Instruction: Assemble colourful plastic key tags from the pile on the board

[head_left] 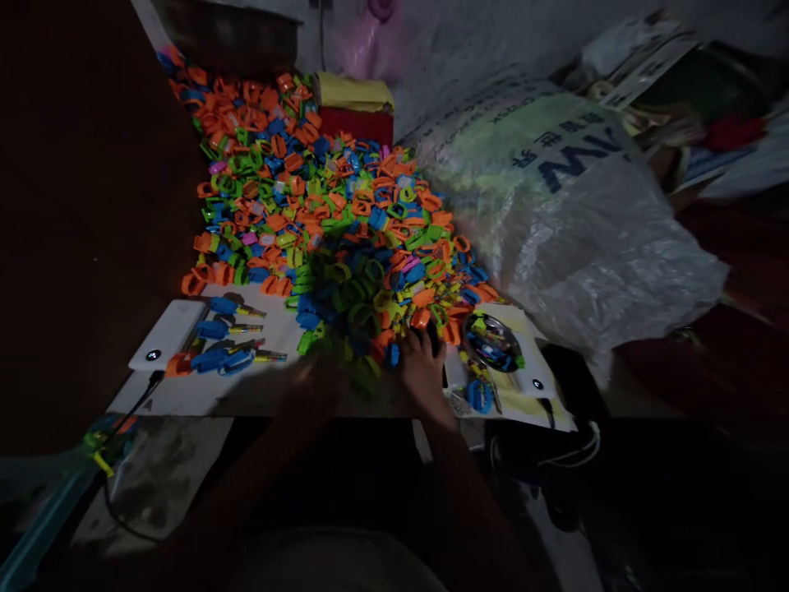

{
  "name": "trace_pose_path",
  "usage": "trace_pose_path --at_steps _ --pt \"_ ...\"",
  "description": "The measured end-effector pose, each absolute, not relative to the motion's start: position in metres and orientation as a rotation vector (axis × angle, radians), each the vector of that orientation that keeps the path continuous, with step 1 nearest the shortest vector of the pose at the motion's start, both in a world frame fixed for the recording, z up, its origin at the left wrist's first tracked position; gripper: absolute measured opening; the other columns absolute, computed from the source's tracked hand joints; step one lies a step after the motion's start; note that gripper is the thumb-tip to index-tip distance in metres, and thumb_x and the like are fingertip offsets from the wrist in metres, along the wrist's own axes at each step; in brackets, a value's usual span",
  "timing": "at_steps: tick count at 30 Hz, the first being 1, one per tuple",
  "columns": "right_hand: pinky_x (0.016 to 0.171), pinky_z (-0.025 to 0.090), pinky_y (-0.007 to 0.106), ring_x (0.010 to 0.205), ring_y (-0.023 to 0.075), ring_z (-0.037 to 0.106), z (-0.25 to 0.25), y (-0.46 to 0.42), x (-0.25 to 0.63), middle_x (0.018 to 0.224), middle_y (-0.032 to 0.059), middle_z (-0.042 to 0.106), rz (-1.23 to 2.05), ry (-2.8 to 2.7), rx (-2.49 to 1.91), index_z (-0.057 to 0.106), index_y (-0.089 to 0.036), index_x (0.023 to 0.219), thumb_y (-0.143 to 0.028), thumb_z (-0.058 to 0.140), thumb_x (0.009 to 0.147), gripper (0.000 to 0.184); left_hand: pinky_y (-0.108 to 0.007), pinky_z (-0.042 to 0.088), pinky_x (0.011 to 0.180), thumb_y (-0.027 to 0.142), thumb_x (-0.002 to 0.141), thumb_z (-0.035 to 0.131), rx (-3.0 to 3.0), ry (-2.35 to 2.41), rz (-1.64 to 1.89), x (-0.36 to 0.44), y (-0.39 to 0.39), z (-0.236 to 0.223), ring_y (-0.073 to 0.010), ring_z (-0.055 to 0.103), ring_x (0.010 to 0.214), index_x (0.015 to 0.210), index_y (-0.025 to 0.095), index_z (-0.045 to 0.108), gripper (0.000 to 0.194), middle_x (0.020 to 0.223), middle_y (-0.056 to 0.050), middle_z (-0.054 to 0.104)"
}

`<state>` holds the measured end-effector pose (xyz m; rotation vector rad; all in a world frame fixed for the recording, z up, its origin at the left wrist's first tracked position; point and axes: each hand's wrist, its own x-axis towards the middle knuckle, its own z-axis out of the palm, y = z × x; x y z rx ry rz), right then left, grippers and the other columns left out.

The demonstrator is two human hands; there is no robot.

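A heap of orange, blue, green and yellow plastic watch-like bands [333, 201] covers the back and middle of the table. My left hand [314, 382] is dark and smeared by motion at the front of the heap; its fingers are not clear. Beside it is a blurred, shadowed cluster of green and dark bands [351, 300]. Just to the right, my right hand [422, 362] lies with its fingers apart at the heap's front edge. It is against a dark flat object [442, 353], partly hidden under the hand. A small blue piece [394, 354] lies near its fingers.
Several blue bands with printed strips [237, 329] lie left beside a white power bank [169, 333]. A round metal bowl of small parts [493, 341] stands right, near another white device [535, 380] with a cable. A large clear plastic bag [573, 222] bulges along the right side.
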<state>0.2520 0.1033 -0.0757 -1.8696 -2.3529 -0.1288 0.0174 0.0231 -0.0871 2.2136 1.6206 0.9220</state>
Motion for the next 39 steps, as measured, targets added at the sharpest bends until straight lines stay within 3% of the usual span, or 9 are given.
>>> trace_pose_path --at_steps 3,7,11,14,18,23,26,30,39 --pt "0.112 0.001 0.064 0.142 0.0305 0.025 -0.081 0.095 0.254 0.148 0.0078 0.045 -0.085 -2.447 -1.803 0.052 -0.02 0.135 -0.012 0.038 0.089 0.048 -0.044 0.046 0.098 0.019 0.088 0.052 2.323 1.465 0.808 0.058 0.028 -0.097 -0.0251 0.058 0.113 0.117 0.023 0.063 0.032 0.12 -0.008 0.065" --pt "0.112 -0.002 0.065 0.145 0.0315 0.021 -0.086 0.085 0.259 0.153 0.0104 0.036 -0.026 -2.481 -1.734 0.045 -0.016 0.14 -0.011 0.043 0.085 0.056 -0.045 0.047 0.091 0.021 0.088 0.057 2.32 1.468 0.713 0.066 0.036 -0.097 -0.0275 0.058 0.105 0.113 0.021 0.066 0.027 0.114 -0.011 0.064" --pt "0.113 -0.001 0.064 0.142 0.0277 0.028 -0.084 0.097 0.259 0.147 0.0069 0.046 0.036 -2.32 -1.72 0.049 -0.022 0.137 -0.017 0.039 0.092 0.046 -0.043 0.048 0.088 0.018 0.084 0.059 2.237 1.503 0.778 0.05 0.034 -0.099 -0.027 0.058 0.101 0.101 0.019 0.068 0.02 0.109 -0.011 0.064" --pt "0.114 0.004 0.061 0.142 0.0266 0.03 -0.081 0.111 0.256 0.145 0.0077 0.048 0.071 -2.284 -1.705 0.051 -0.021 0.135 -0.021 0.038 0.095 0.042 -0.046 0.048 0.092 0.022 0.084 0.06 2.133 1.515 0.928 0.041 0.023 -0.105 -0.028 0.056 0.107 0.102 0.018 0.065 0.02 0.113 -0.012 0.062" --pt "0.117 0.01 0.053 0.14 0.024 0.035 -0.078 0.112 0.253 0.143 0.0091 0.051 0.181 -2.385 -1.682 0.05 -0.015 0.137 -0.008 0.036 0.091 0.048 -0.047 0.044 0.101 0.032 0.087 0.059 1.868 1.49 1.083 0.036 0.005 -0.099 -0.0263 0.053 0.117 0.104 0.02 0.062 0.021 0.123 -0.011 0.059" --pt "0.113 0.028 0.042 0.132 0.0216 0.046 -0.074 0.1 0.256 0.138 0.0076 0.056 0.296 -2.438 -1.605 0.049 -0.017 0.138 -0.005 0.04 0.087 0.054 -0.033 0.054 0.087 0.039 0.088 0.054 1.412 1.444 1.002 0.037 -0.011 -0.072 -0.0224 0.058 0.116 0.116 0.024 0.056 0.032 0.129 -0.008 0.058" --pt "0.108 0.036 0.036 0.129 0.0204 0.049 -0.075 0.1 0.259 0.137 0.0081 0.057 0.365 -2.458 -1.556 0.052 -0.018 0.136 -0.003 0.042 0.085 0.054 -0.033 0.053 0.088 0.037 0.085 0.057 1.381 1.414 0.974 0.044 -0.016 -0.073 -0.0227 0.059 0.115 0.117 0.023 0.056 0.034 0.128 -0.008 0.06" --pt "0.109 0.039 0.034 0.129 0.0181 0.049 -0.077 0.102 0.26 0.141 0.0082 0.053 0.413 -2.511 -1.523 0.049 -0.02 0.138 -0.001 0.041 0.083 0.059 -0.041 0.047 0.098 0.031 0.081 0.062 1.496 1.368 0.938 0.059 -0.021 -0.093 -0.0239 0.059 0.112 0.118 0.022 0.057 0.039 0.123 -0.01 0.062" --pt "0.101 0.042 0.035 0.117 0.0198 0.057 -0.07 0.103 0.263 0.129 0.0086 0.062 0.175 -2.687 -1.342 0.058 -0.022 0.129 -0.008 0.048 0.088 0.044 -0.039 0.05 0.087 0.022 0.08 0.059 1.724 1.212 0.849 0.076 0.007 -0.093 -0.0223 0.06 0.096 0.102 0.018 0.058 0.023 0.104 -0.008 0.063"
